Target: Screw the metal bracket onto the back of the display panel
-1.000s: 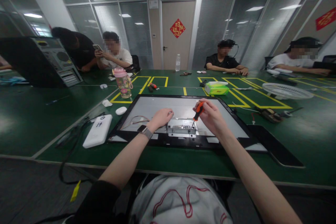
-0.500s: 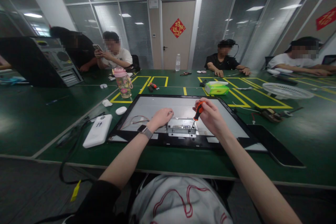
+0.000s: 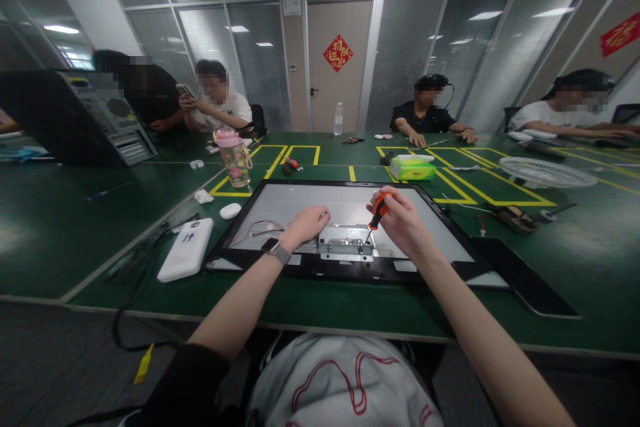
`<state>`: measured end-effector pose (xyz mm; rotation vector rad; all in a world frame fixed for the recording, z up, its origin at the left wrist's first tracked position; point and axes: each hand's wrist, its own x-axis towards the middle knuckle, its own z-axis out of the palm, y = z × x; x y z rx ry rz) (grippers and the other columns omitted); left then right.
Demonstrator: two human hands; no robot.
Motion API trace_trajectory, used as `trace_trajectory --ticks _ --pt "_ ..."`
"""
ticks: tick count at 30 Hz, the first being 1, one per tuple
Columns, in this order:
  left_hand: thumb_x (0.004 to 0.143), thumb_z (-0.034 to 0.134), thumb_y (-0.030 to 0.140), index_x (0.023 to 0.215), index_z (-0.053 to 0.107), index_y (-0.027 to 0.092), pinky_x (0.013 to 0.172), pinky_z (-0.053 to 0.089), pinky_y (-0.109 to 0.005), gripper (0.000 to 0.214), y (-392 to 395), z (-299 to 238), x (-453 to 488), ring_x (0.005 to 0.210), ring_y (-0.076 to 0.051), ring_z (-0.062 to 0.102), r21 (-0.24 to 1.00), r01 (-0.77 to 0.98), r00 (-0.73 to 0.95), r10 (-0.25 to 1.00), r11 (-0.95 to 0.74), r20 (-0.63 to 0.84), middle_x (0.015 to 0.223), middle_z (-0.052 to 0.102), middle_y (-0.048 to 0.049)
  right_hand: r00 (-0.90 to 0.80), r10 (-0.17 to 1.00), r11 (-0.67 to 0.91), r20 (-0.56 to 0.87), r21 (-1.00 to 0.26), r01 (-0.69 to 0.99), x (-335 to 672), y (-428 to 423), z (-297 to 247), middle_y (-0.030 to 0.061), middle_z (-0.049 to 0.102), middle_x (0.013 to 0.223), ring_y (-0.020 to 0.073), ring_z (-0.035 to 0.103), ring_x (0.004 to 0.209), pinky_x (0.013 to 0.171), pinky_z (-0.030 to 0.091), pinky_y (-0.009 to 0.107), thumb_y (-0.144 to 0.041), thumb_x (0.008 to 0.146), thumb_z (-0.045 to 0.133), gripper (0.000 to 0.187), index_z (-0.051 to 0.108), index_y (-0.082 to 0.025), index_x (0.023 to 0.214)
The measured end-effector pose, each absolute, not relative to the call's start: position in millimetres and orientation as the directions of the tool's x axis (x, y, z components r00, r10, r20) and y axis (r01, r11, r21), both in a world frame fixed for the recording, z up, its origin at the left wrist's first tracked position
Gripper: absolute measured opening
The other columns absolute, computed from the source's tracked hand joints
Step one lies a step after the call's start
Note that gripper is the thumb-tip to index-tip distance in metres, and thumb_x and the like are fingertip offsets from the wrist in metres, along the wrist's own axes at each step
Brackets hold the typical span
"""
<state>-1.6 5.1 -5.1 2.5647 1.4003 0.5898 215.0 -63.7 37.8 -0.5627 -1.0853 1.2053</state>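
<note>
A flat display panel (image 3: 440,230) in a black frame lies face down on the green table (image 3: 55,227) before me. Near its front edge sits a small metal bracket (image 3: 345,240). My right hand (image 3: 403,221) grips a screwdriver (image 3: 376,213) with an orange and black handle, its tip down on the bracket's right end. My left hand (image 3: 309,223), a watch on its wrist, rests curled on the panel just left of the bracket, pressing down; nothing shows in it. Thin wires (image 3: 260,227) run across the panel's left part.
A white power bank (image 3: 186,249) with a black cable lies left of the panel. A pink-lidded bottle (image 3: 233,157), a green tissue pack (image 3: 413,167), a fan grille (image 3: 547,173) and a computer case (image 3: 95,117) stand farther back. Several people sit along the far side.
My right hand with the screwdriver has shifted very slightly; the left hand stays put. People at the far side have moved a little.
</note>
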Motion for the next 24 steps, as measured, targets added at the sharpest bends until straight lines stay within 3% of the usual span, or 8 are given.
trace_trajectory --ticks 24 --pt "0.094 0.039 0.027 0.096 0.067 0.017 0.084 0.047 -0.030 0.030 8.3 -8.4 -2.9 0.093 -0.021 0.063 0.317 0.768 0.489 0.829 -0.556 0.271 0.100 0.070 -0.0077 -0.034 0.937 0.288 0.347 -0.828 -0.481 214.3 -65.2 39.9 -0.0011 0.059 0.083 0.0154 0.055 0.079 0.089 0.047 0.036 -0.039 0.065 0.079 0.021 0.068 -0.029 0.080"
